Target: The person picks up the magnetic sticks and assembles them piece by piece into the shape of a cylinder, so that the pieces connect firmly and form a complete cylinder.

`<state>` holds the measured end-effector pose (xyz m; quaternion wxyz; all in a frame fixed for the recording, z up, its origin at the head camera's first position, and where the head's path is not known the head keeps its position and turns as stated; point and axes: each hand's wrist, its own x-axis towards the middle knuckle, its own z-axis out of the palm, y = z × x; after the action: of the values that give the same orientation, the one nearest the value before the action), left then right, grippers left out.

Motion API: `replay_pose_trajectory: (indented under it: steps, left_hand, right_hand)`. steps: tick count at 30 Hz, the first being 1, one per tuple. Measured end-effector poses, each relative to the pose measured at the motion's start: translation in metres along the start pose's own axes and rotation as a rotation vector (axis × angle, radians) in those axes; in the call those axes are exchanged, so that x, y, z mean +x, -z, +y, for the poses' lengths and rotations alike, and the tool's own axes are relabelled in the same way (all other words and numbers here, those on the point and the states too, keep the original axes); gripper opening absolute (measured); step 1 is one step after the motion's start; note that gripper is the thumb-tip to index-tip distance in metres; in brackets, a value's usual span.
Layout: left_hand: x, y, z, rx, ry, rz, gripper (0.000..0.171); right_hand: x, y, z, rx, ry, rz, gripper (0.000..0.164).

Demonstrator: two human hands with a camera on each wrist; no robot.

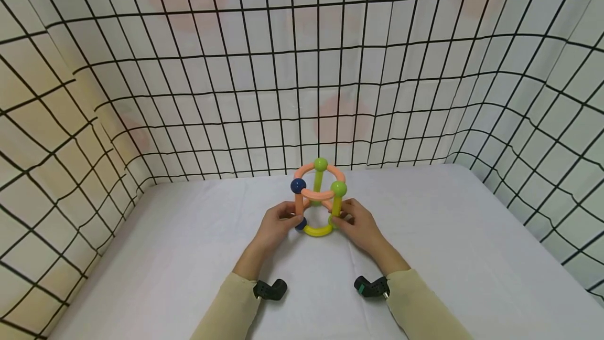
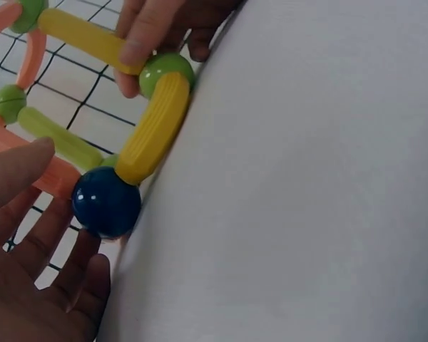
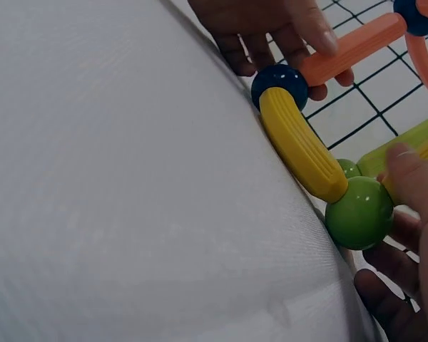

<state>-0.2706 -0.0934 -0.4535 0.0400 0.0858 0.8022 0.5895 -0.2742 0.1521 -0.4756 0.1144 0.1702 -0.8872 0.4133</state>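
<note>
A toy frame of sticks and balls stands on the white table in the head view, with three uprights between an upper and a lower ring. Coral curved sticks [image 1: 317, 194] form the upper ring, joined by a blue ball [image 1: 298, 186] and two green balls [image 1: 338, 189]. My left hand [image 1: 276, 224] pinches the coral upright stick [image 3: 357, 48] just above the lower blue ball [image 2: 107, 202]. On the other side, my right hand [image 1: 362, 224] grips the yellow upright stick [image 2: 85, 37] above the lower green ball [image 3: 359, 213]. A curved yellow stick [image 1: 318, 231] links those two balls in front.
A white cloth covers the table [image 1: 189, 256]. White walls with a black grid [image 1: 264, 67] rise behind it and at both sides. The toy stands near the table's back edge. Small black devices [image 1: 271, 289] are strapped at both wrists, over beige sleeves [image 1: 231, 306].
</note>
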Motion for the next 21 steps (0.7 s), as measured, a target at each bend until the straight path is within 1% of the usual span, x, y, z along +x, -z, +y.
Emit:
replay_pose_trajectory:
  steps: [2,4,9,16,21]
  left_hand:
    - [0.0003,-0.0007,-0.0017,0.016,-0.024,0.008,0.029]
    - [0.0002,-0.0011,-0.0026,0.016,-0.034,0.009,0.03]
    - [0.0005,-0.001,-0.0032,0.009,-0.033,0.012,0.028]
    - [0.0009,-0.0013,-0.0037,0.003,-0.02,0.006,0.029]
    - [0.0021,-0.0021,-0.0055,-0.024,-0.024,0.009,0.029]
  right_hand:
    - [-0.0003,-0.0012,0.0004,0.006,0.01,0.023,0.024]
    - [-0.0005,-0.0023,0.0012,0.005,0.027,0.044,0.022]
    - [-0.0002,-0.0032,0.0007,-0.028,0.053,0.059,0.018]
    - [-0.0004,-0.0016,-0.0034,-0.058,0.018,0.036,0.02]
    - [-0.0004,-0.0014,-0.0064,-0.076,-0.006,0.029,0.02]
